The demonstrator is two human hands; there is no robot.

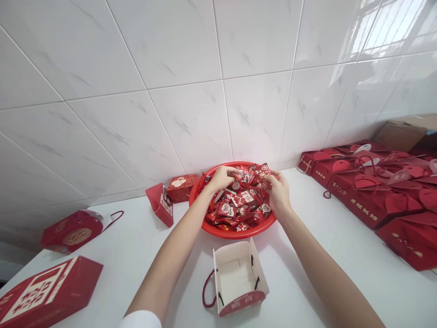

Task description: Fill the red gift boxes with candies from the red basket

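A round red plastic basket [235, 234] against the wall holds a heap of red-wrapped candies [239, 212]. Over its far left part, my left hand [223, 177] pinches a small red candy packet [245, 176] between thumb and fingers. At the basket's right side my right hand [278, 189] grips a dark red packet [264, 173] with pale patterns. In front of the basket stands an open gift box [234, 273] with a white inside and a dark red cord at its left; no candy shows in it.
Rows of red gift boxes [368, 191] line the right side, with a brown carton [399, 132] behind. Left of the basket stand small red boxes [182, 187]. Two larger red boxes, one with a cord [75, 230], lie far left. A tiled wall [191, 118] closes the back.
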